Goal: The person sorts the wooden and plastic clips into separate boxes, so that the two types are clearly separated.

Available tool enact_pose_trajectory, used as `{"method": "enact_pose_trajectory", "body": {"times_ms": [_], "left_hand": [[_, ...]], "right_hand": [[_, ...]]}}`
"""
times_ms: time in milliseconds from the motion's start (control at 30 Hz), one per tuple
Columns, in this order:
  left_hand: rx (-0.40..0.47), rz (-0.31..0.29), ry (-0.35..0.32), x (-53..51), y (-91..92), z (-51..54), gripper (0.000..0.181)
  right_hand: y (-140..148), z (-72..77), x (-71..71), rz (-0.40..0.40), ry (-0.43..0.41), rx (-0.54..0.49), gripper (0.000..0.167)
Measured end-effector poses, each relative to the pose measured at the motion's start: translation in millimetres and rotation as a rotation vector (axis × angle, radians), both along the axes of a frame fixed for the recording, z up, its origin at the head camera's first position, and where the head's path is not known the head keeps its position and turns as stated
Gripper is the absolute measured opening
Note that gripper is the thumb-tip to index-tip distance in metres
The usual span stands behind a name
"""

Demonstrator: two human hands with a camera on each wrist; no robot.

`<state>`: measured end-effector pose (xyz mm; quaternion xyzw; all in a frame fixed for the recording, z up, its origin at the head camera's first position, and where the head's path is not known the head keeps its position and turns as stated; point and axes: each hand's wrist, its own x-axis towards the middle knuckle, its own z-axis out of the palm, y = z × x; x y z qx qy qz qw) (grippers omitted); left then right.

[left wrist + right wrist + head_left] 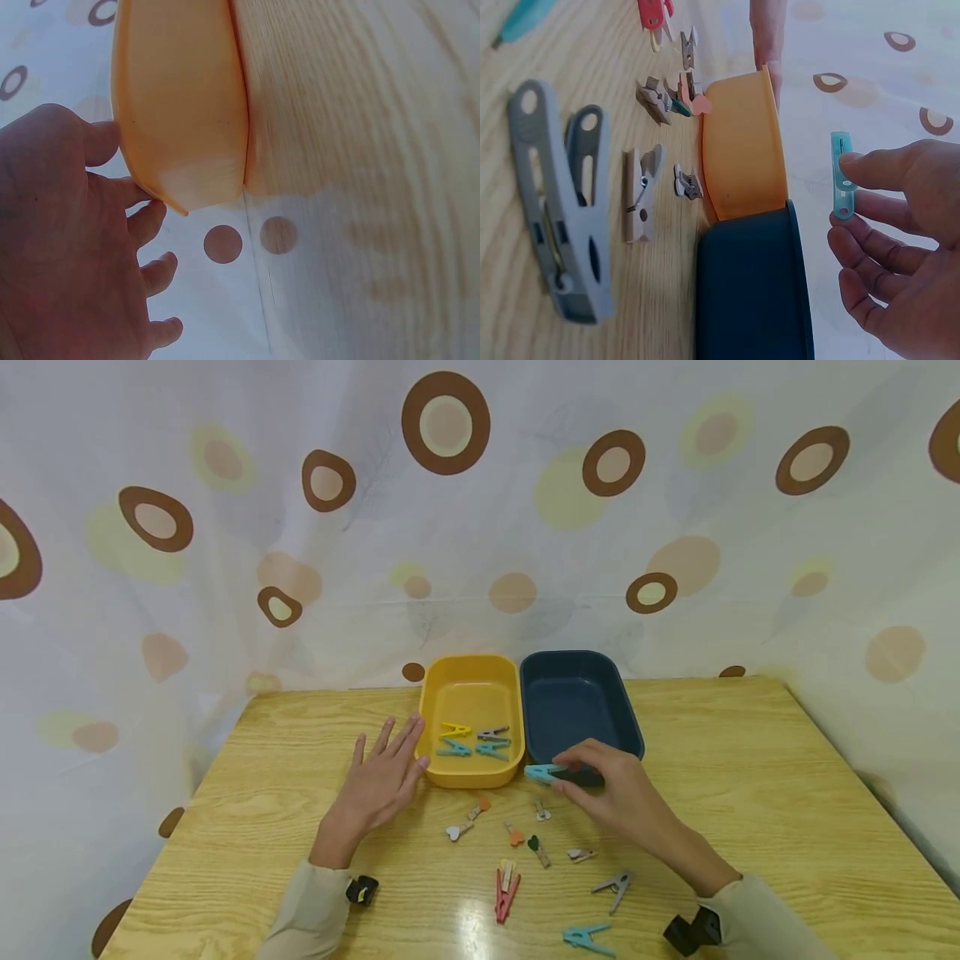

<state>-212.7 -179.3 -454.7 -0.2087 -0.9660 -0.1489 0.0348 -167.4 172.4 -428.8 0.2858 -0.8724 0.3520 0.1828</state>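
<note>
My right hand (621,787) pinches a light blue clothespin (542,772) between thumb and fingertips, in front of the navy tray and near the yellow one. The right wrist view shows that same clothespin (843,174) held above tray height. My left hand (375,787), fingers spread and mostly straight, touches the left side of the yellow tray (467,782); in the left wrist view its thumb and index finger meet the rim. Inside the yellow tray lie a yellow clothespin (455,729), a grey clothespin (492,734) and two light blue clothespins (453,747). The navy tray (573,702) stands against it.
Several small wooden clothespins (538,852) with heart tops are scattered before the trays. Closer to me lie a red clothespin (506,897), a grey clothespin (617,887) and a light blue clothespin (588,937). A patterned curtain (480,560) hangs behind the table.
</note>
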Motion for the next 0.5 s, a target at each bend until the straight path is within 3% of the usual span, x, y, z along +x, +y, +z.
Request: {"method": "enact_pose_trajectory", "body": {"times_ms": [500], "left_hand": [[-0.012,0.008,-0.007,-0.2,0.7,1.5,0.062]], "right_hand": [[-10.9,8.0,-22.4,-0.038,-0.014,0.016,0.023]]}}
